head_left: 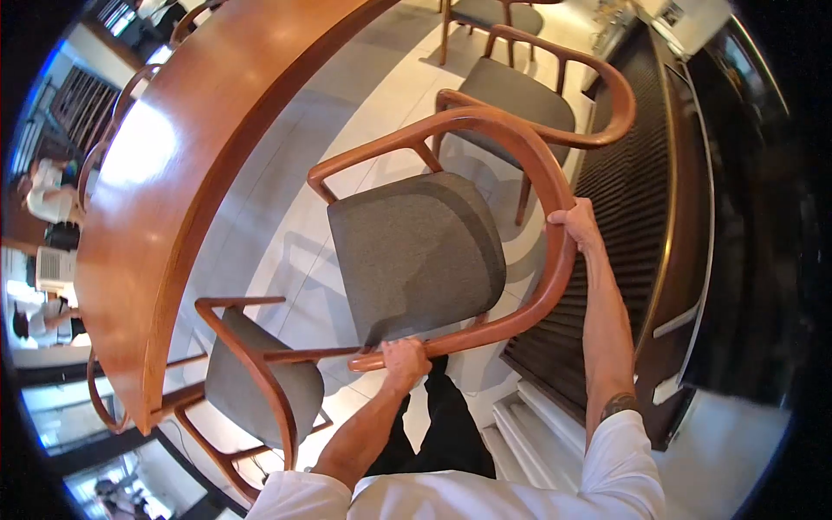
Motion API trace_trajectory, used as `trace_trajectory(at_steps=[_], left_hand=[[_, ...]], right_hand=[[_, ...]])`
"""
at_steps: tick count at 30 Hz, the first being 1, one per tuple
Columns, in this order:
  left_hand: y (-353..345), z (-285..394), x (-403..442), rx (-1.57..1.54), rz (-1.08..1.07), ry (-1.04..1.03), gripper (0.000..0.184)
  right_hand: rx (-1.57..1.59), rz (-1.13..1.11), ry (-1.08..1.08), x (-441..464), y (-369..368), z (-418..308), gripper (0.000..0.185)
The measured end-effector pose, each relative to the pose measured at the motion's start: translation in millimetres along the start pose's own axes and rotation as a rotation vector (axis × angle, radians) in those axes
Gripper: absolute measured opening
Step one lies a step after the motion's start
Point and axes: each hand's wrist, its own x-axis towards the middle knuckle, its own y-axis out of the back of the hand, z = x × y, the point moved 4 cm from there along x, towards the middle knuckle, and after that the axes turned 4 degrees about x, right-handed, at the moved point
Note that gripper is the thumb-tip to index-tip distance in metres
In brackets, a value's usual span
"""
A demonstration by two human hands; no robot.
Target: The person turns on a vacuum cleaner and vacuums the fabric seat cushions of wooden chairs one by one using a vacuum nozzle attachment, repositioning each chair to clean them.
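Observation:
A wooden armchair with a grey padded seat (416,251) is in the middle of the view, facing the long table. My left hand (405,360) grips the near end of its curved wooden armrest. Higher up on the right, my right hand (576,224) is wrapped round the curved backrest. The chair's legs are mostly hidden under the seat.
A curved wooden table (199,113) runs along the left. Another grey-seated chair (260,381) stands at the lower left, and one more (520,95) beyond the held chair. A dark ribbed cabinet (628,199) lines the right. People appear at the far left.

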Motion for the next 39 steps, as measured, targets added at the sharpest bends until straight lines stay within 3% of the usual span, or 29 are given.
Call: trace_trajectory(at_steps=[4,6,8,10,12,14,15,16,17,18,19,20,21,22,24,25,28,29,32,36,38,39], left_hand=[[-13.4,41.7,-1.1,-0.134,-0.044,0.07,0.022],[-18.1,57.5,3.2,-0.164,-0.049,0.099,0.02],[-21.5,69.8,6.7,-0.229,-0.014,0.174,0.018],[-24.2,81.4,7.8,-0.28,-0.022,0.188,0.02],[-23.2,88.5,6.3,-0.274,0.003,0.203,0.021],[-37.3,72.7,20.9,-0.326,-0.076,0.213,0.03],[-43.6,58.4,32.8,-0.477,-0.207,0.043,0.04],[-44.9,41.0,40.7,-0.62,-0.345,-0.128,0.051],[18.0,8.8,67.3,-0.542,-0.325,-0.021,0.073],[84.1,-26.2,84.4,-0.314,0.07,0.066,0.073],[101.7,-82.4,135.1,-0.329,0.269,0.238,0.078],[138.2,-128.2,180.6,-0.217,0.482,0.363,0.086],[189.3,-158.1,211.0,0.002,0.523,0.411,0.088],[204.6,-186.4,233.4,0.208,0.775,0.406,0.062],[190.0,-254.9,300.2,-0.034,0.132,0.25,0.041],[179.4,-253.3,302.3,-0.041,0.121,0.239,0.041],[160.8,-274.3,278.4,-0.085,0.398,0.265,0.031],[162.8,-268.8,253.2,-0.071,0.342,0.366,0.03],[116.4,-273.9,184.4,-0.176,0.45,0.546,0.026],[77.7,-262.1,113.7,-0.324,0.387,0.76,0.026],[49.6,-252.6,98.5,-0.468,0.366,0.758,0.032],[79.4,-228.5,71.1,-0.552,0.321,0.684,0.034]], right_hand=[[-0.191,-0.036,0.066,57.4,-6.9,-1.9,0.028],[-0.262,-0.05,0.25,74.0,-12.6,-13.2,0.029],[-0.419,0.018,0.246,65.6,-29.0,-21.4,0.037],[-0.561,0.463,0.482,37.5,-38.4,-25.5,0.052],[-0.633,0.802,0.567,-38.5,-56.3,-13.6,0.066],[-0.283,0.829,0.164,-107.7,-76.3,35.2,0.08],[-0.357,0.872,0.032,-138.9,-91.9,71.6,0.084],[-0.239,0.859,-0.219,-165.4,-115.4,93.8,0.085],[-0.065,0.735,-0.166,-179.6,-139.1,148.0,0.078],[0.022,0.692,-0.134,-180.6,-154.4,167.4,0.074],[0.109,0.648,-0.107,-181.6,-169.8,186.1,0.07],[0.364,0.674,-0.306,-182.6,-185.6,181.2,0.056],[0.624,0.687,-0.498,-180.5,-200.3,178.5,0.042],[0.633,0.715,-0.499,-175.8,-203.3,180.1,0.042],[0.664,0.684,-0.456,-179.0,-200.3,183.2,0.024],[0.654,0.721,-0.43,-178.5,-199.0,176.2,0.02],[0.535,0.61,-0.409,-159.6,-176.0,190.7,0.022],[0.538,0.606,-0.396,-148.5,-163.5,188.2,0.022],[0.451,0.489,-0.298,-124.6,-131.4,184.1,0.023],[0.293,0.308,-0.268,-82.1,-105.4,172.8,0.023],[0.195,0.345,-0.255,-58.2,-87.1,198.3,0.024],[0.215,0.283,-0.357,-58.7,-92.8,177.7,0.024]])
